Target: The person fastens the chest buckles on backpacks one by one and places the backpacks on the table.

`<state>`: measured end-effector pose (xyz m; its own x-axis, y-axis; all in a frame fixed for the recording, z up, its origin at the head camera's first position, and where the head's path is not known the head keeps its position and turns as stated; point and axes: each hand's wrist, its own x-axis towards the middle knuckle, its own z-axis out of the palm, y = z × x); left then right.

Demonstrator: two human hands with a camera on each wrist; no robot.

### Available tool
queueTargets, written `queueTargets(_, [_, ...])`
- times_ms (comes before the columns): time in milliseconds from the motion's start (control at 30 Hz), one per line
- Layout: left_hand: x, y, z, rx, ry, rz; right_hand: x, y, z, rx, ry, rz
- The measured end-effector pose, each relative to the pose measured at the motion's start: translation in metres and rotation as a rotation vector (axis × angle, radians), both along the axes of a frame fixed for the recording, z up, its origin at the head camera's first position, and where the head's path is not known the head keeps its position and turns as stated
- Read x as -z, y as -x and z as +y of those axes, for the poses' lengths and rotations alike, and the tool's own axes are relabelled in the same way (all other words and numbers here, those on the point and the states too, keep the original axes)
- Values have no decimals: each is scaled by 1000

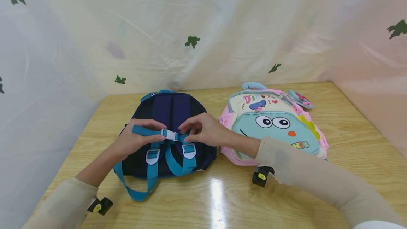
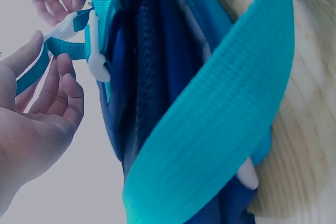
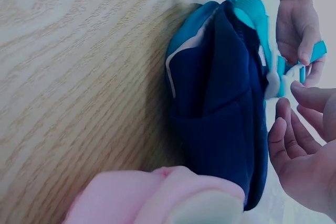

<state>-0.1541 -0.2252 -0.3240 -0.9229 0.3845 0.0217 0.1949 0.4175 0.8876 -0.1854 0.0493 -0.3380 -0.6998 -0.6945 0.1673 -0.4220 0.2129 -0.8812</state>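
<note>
A dark blue backpack (image 1: 162, 105) lies with its shoulder straps facing up. Across them runs a turquoise chest strap (image 1: 144, 130) with a white side-release buckle (image 1: 170, 135), its halves together. My left hand (image 1: 136, 137) pinches the strap at the buckle's left end, thumb below and fingers above; the loose strap end sticks out past the fingers. At the buckle's right end is my right hand (image 1: 206, 129), its thumb and forefinger spread apart close to the strap. In the right wrist view a gap shows between these fingertips (image 3: 283, 106).
To the right lies a pink and light blue cartoon backpack (image 1: 270, 130), with a small round pouch (image 1: 300, 99) at its upper right. A turquoise strap loop (image 1: 140, 195) hangs onto the wooden table (image 1: 190, 204). A pale curtain (image 1: 203, 27) stands behind the table.
</note>
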Motion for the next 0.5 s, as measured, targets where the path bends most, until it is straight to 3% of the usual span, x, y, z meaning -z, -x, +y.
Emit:
queueTargets(200, [-10,-3,-9,25,50,17,-7,-2,14,17,2,-6])
queueTargets(500, [-28,-6,-16,47,95,108,-12,-1,40,52,4,-4])
